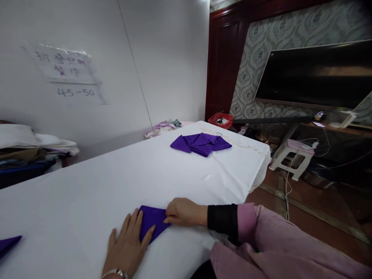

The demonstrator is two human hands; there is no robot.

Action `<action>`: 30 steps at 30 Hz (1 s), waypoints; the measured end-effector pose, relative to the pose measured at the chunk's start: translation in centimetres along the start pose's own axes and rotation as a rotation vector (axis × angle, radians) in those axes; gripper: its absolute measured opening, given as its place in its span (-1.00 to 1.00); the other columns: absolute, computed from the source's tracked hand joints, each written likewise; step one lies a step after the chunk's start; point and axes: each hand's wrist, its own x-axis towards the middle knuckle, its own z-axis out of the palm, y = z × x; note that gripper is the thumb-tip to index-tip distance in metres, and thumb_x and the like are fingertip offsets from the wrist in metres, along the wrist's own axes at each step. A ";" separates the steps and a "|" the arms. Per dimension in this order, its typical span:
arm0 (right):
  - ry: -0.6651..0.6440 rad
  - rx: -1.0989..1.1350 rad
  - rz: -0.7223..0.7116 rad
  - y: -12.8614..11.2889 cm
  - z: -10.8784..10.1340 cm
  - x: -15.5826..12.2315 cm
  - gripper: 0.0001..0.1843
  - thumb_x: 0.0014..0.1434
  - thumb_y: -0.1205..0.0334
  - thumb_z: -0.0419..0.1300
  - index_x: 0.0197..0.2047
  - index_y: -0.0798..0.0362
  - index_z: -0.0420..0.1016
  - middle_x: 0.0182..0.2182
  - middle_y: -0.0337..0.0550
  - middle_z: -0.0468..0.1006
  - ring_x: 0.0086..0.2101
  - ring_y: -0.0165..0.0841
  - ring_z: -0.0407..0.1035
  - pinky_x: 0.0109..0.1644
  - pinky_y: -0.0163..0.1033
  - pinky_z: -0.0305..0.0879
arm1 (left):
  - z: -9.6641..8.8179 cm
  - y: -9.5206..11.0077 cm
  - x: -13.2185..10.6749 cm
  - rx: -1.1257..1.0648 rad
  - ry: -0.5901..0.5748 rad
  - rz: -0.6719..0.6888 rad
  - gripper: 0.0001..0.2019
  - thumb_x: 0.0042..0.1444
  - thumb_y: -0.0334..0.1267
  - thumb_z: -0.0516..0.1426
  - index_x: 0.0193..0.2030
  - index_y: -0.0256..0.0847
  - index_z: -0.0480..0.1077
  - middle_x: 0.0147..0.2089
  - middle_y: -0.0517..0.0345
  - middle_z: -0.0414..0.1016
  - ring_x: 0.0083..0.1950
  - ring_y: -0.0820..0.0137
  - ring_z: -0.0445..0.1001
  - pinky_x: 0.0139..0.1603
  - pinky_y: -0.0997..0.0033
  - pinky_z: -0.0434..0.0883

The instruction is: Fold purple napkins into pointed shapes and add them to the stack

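A purple cloth napkin (152,221), folded into a triangle-like shape, lies on the white-covered table (95,190) close to me. My left hand (128,240) rests flat along its left side, fingers spread, with the thumb on its lower edge. At the right corner of the napkin, my right hand (184,212) has its fingers closed in a pinch. Farther back on the table are several folded purple napkins (200,145) grouped together, some overlapping. Part of another purple napkin (8,245) shows at the left edge of the view.
Stacked cloths (37,145) stand beyond the table's left edge. A red basket (221,121) and crumpled fabric (161,128) sit near the far end. To the right are a white stool (293,158) with cables and a wall-mounted television (314,75). Handwritten paper (69,68) hangs on the wall.
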 end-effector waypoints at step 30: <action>-0.332 0.613 0.427 -0.8 -0.8 8.2 -0.82 -0.10 0.21 0.32 -0.40 0.05 0.44 -0.55 -0.36 0.42 -0.49 -0.44 0.36 -0.41 -0.34 0.30 | -2.0 -0.4 0.1 -0.391 0.095 -0.099 -0.27 0.12 0.09 -0.14 0.32 -0.38 -0.03 0.11 -0.06 0.42 0.15 0.12 0.33 0.20 0.09 0.23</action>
